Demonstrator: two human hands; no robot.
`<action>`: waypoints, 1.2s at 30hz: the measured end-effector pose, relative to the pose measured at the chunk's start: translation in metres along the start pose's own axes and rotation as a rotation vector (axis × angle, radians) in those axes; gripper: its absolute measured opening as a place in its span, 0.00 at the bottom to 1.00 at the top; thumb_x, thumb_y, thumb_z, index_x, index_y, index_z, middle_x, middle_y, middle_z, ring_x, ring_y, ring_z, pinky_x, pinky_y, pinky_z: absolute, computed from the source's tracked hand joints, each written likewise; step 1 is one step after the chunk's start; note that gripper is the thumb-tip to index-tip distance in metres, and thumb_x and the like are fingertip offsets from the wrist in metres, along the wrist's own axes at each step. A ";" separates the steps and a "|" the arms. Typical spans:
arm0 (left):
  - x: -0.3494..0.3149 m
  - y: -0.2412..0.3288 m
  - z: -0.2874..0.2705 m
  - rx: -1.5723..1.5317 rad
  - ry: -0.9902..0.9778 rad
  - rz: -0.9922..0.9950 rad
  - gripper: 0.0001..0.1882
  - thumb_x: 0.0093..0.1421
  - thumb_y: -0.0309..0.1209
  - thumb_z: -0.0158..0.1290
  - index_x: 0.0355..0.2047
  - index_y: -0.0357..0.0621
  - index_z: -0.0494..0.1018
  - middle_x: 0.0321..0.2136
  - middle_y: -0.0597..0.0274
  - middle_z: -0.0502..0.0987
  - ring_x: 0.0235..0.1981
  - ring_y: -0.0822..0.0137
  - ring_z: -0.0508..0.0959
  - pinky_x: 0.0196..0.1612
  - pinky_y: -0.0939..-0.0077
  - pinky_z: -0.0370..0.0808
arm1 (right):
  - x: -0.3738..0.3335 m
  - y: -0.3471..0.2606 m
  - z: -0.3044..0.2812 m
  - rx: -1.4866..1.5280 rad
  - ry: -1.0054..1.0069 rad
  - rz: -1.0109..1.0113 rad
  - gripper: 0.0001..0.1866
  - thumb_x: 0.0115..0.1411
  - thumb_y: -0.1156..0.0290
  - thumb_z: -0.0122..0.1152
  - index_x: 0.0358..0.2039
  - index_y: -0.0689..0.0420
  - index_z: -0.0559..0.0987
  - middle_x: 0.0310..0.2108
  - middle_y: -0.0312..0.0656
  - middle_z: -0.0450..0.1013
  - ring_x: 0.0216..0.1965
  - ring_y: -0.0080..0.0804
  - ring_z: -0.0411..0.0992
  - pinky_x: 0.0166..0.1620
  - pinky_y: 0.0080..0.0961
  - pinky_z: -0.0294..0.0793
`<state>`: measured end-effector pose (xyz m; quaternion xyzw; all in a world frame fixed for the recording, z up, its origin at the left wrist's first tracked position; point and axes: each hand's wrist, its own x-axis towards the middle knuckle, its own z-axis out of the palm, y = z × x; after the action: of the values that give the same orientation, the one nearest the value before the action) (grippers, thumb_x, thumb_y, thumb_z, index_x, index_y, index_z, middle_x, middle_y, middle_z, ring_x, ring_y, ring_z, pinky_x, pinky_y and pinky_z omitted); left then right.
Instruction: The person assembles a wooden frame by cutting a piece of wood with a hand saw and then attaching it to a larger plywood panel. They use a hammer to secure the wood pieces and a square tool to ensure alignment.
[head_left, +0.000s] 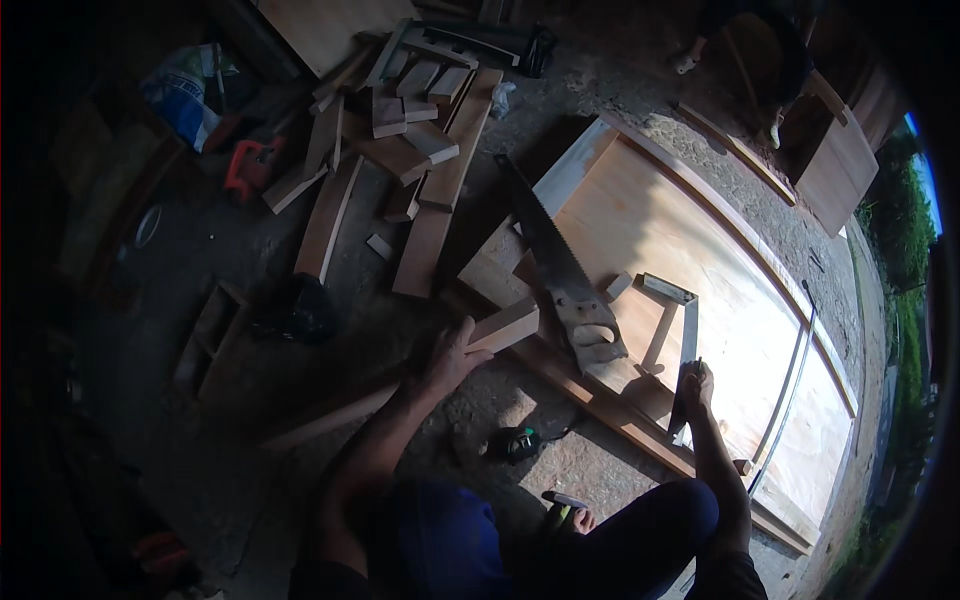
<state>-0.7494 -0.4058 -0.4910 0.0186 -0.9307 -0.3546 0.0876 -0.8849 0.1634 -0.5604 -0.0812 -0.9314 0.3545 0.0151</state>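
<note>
Bearing print, a sack (pixel 185 95) lies beyond held timber (pixel 508 323)

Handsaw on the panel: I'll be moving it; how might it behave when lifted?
The handsaw may flex, its blade being long and thin. Its chunky handle probably makes that end heavier. Flat, it should slide rather than roll.

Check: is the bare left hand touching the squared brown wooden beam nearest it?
Touching: the head view shows the left hand closed on the beam, gripping it.

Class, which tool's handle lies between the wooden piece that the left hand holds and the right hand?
In the head view, the handle of the handsaw lies between the wooden piece and the right hand.
</note>
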 end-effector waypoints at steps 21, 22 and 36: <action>0.045 0.051 -0.017 0.059 -0.326 -0.086 0.15 0.60 0.34 0.59 0.43 0.44 0.68 0.31 0.44 0.81 0.34 0.38 0.82 0.36 0.44 0.78 | -0.087 -0.257 0.074 -0.265 -0.395 -0.969 0.31 0.50 0.80 0.62 0.58 0.58 0.71 0.55 0.50 0.69 0.56 0.53 0.68 0.56 0.46 0.71; 0.044 0.054 -0.017 0.062 -0.331 -0.084 0.15 0.60 0.35 0.59 0.43 0.45 0.68 0.30 0.44 0.81 0.34 0.38 0.82 0.36 0.44 0.78 | -0.090 -0.255 0.077 -0.269 -0.380 -0.963 0.31 0.51 0.80 0.62 0.58 0.59 0.70 0.55 0.50 0.69 0.56 0.53 0.68 0.56 0.47 0.71; 0.051 0.034 0.019 0.011 -0.282 -0.121 0.24 0.55 0.32 0.65 0.47 0.39 0.66 0.37 0.35 0.79 0.42 0.34 0.80 0.42 0.44 0.77 | -0.086 -0.241 0.097 -0.245 -0.354 -0.875 0.22 0.53 0.77 0.62 0.50 0.55 0.74 0.54 0.46 0.71 0.60 0.51 0.65 0.62 0.51 0.63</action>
<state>-0.8020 -0.3728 -0.4750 0.0251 -0.9329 -0.3533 -0.0654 -0.8419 -0.0912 -0.4704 0.3782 -0.9013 0.2113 -0.0057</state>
